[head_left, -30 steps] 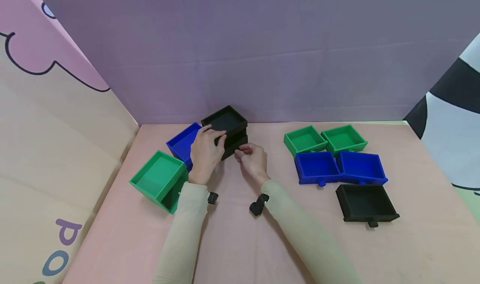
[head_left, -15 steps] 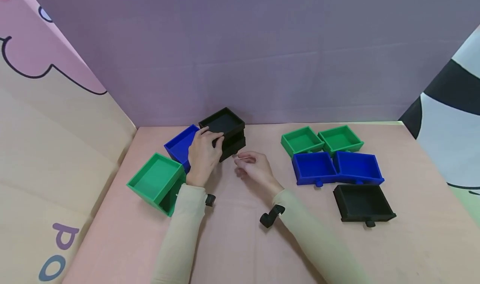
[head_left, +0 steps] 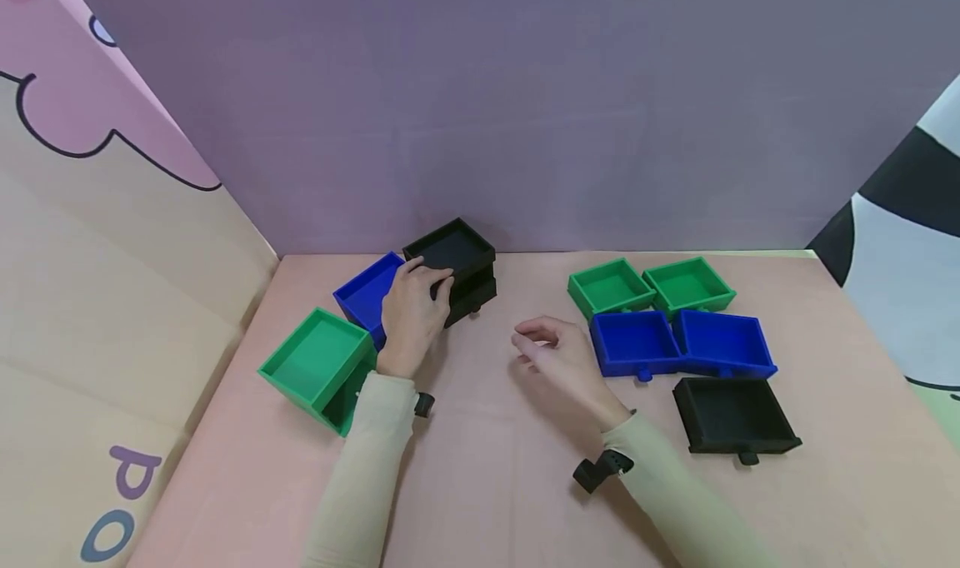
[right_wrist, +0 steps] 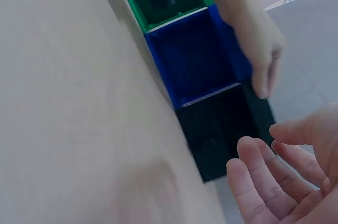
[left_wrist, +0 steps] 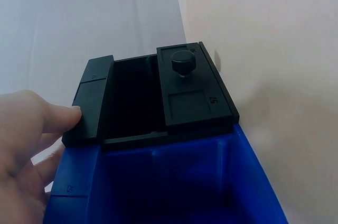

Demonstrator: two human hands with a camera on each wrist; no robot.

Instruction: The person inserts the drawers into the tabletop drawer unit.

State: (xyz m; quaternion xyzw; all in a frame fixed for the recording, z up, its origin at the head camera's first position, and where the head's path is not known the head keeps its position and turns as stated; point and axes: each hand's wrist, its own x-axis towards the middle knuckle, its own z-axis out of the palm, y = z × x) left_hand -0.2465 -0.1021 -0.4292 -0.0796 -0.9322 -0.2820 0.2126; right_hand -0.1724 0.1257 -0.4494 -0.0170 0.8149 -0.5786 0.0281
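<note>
My left hand grips the near-left rim of a black drawer case, thumb on its front edge in the left wrist view. A black drawer with a round knob fills the case's lower slot; the slot above it is dark and hollow. Beside it stands a blue drawer case, then a green drawer case, in a slanting row. My right hand hovers over the pink tabletop between the cases and the loose drawers, fingers bent loosely and holding nothing.
On the right lie loose drawers: a green drawer and another green drawer, a blue drawer and another blue drawer, and a black drawer nearest me. A purple-grey wall rises behind.
My right hand has drawn away from the black drawer's knob, moving right and toward me. The left hand has stayed on the black case.
</note>
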